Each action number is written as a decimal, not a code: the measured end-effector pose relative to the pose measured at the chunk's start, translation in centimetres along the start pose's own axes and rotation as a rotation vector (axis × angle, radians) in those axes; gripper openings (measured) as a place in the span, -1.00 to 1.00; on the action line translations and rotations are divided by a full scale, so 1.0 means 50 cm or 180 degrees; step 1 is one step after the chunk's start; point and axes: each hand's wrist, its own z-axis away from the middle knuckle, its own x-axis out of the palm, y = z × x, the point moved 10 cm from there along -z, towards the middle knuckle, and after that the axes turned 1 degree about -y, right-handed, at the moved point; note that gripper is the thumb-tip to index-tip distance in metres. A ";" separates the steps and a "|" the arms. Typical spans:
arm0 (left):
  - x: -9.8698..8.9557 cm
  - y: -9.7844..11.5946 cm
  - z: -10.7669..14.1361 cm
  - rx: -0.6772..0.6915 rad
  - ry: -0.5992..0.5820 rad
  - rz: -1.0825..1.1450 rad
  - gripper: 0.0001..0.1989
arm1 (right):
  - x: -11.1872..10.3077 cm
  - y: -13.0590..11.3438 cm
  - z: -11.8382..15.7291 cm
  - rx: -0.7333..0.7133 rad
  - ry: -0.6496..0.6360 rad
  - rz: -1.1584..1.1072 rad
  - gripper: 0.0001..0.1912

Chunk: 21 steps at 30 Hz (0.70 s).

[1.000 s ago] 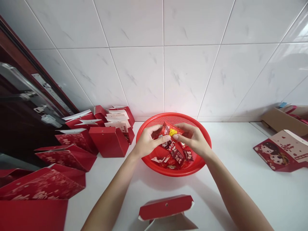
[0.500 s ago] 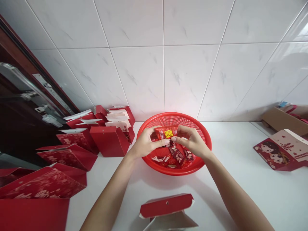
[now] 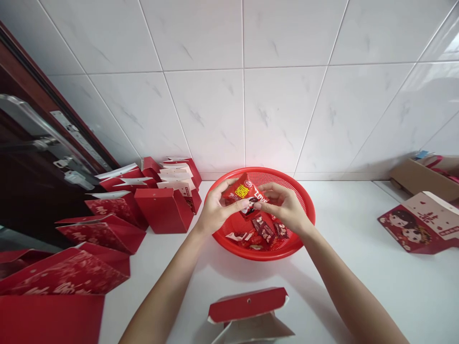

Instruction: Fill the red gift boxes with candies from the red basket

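A red foil snack packet is held just above a red plastic mesh basket on the white worktop, pinched between thumb and fingers of the left hand. The right hand curls close by its lower end; whether it grips, I cannot tell. The packet looks light, soft and slippery, so its flat edge seems the surest hold.

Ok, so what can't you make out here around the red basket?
All in the head view:
- Snack packet between the left hand and right hand: its lower end is hidden by the fingers.
- Lower packets in the red basket: covered by the packets on top.
- Red folded box: cut off by the bottom and left edges.
- Cardboard box: cut off by the right edge.
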 end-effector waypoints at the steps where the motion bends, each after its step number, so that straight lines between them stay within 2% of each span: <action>1: 0.002 0.003 0.000 0.0015 -0.0054 -0.0016 -0.48 | -0.006 -0.003 0.001 -0.0036 0.0107 0.0023 -0.57; 4: -0.015 0.007 -0.003 0.0045 0.0108 -0.0066 -0.52 | -0.023 -0.009 0.002 -0.0092 0.0283 0.0093 -0.58; 7: -0.069 0.011 -0.003 0.0147 0.0716 0.0109 -0.53 | -0.044 -0.006 -0.001 -0.0051 0.0314 0.0302 -0.62; 9: -0.105 0.013 -0.002 0.0222 0.1073 0.0337 -0.54 | -0.055 0.000 -0.004 0.0022 0.0261 0.0840 -0.70; 11: -0.128 0.014 -0.002 0.0236 0.1263 0.0565 -0.55 | -0.049 0.015 -0.006 0.0175 -0.0030 0.1645 -0.76; 14: -0.137 0.012 -0.007 0.0172 0.1298 0.0780 -0.55 | -0.011 0.059 0.004 0.0497 -0.0891 0.2697 -0.53; 16: -0.129 0.006 -0.011 0.0077 0.1227 0.0841 -0.57 | 0.022 0.096 0.024 0.0762 -0.1606 0.2999 -0.44; 18: -0.117 -0.006 -0.015 -0.0046 0.1131 0.0869 -0.57 | 0.042 0.129 0.045 0.1066 -0.2117 0.3073 -0.52; 19: -0.111 -0.012 -0.016 -0.0106 0.1083 0.0864 -0.56 | 0.042 0.139 0.049 0.1176 -0.2213 0.3136 -0.58; 21: -0.099 -0.028 -0.019 -0.0221 0.0961 0.0805 -0.54 | 0.026 0.147 0.042 0.1244 -0.2055 0.3399 -0.63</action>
